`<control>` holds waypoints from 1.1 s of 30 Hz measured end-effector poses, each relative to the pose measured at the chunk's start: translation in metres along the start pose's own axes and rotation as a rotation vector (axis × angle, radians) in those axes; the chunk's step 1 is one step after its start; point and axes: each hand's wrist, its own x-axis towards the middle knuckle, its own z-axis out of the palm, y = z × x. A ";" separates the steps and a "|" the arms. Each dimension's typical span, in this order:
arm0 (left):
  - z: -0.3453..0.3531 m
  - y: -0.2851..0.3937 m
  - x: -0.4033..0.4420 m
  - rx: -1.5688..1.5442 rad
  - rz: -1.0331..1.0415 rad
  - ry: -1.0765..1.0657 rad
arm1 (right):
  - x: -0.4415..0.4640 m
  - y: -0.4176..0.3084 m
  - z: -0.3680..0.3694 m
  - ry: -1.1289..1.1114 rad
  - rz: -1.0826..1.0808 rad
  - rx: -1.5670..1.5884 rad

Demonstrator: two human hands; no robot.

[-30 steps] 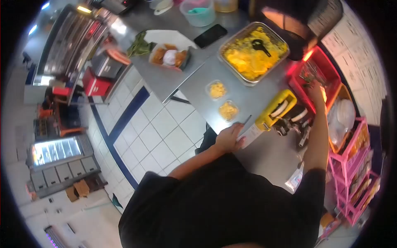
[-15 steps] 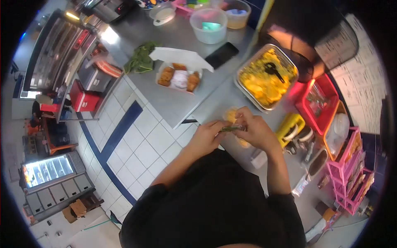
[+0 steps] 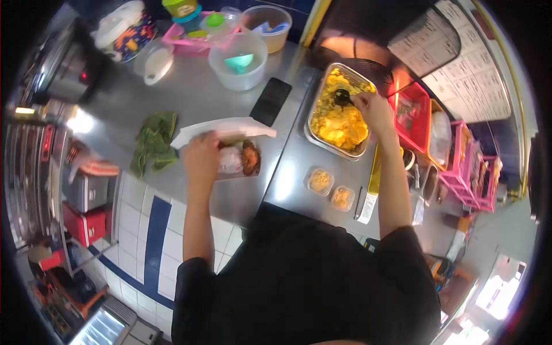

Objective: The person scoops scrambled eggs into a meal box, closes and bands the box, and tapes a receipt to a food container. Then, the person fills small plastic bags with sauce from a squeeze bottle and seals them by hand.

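My right hand (image 3: 374,112) is closed on the handle of a black spoon (image 3: 342,96), whose bowl rests in yellow, saucy food. That food fills a rectangular metal tray (image 3: 310,137). On the other side, my left hand (image 3: 201,154) grips the left side of an open paper takeaway box (image 3: 256,127), its fingers partly blurred. Inside the box are browned fried pieces (image 3: 250,157) and a white wrapped bundle (image 3: 231,160); my hand covers the box's left part. Two small clear tubs (image 3: 320,181) of pale yellow-orange food stand on the counter below the tray.
A crumpled green cloth (image 3: 155,142) lies left of the box and a black phone (image 3: 271,102) behind it. Plastic tubs (image 3: 238,66) and a pink basket (image 3: 198,47) stand at the back. A red bin (image 3: 413,118) and pink rack (image 3: 463,167) are at right.
My hands have parted from over the small tubs, where they held a small thin item. The right went up to the spoon, the left across to the box. The view has turned.
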 end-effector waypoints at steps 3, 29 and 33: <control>-0.024 0.000 -0.004 0.043 -0.152 0.081 | 0.049 0.037 0.019 -0.115 0.089 -0.238; 0.059 -0.036 -0.128 -0.084 -0.761 0.320 | 0.096 0.043 0.048 -0.198 -0.129 -0.689; 0.063 -0.040 -0.131 -0.050 -0.732 0.331 | 0.107 0.070 0.054 -0.198 -0.103 -0.601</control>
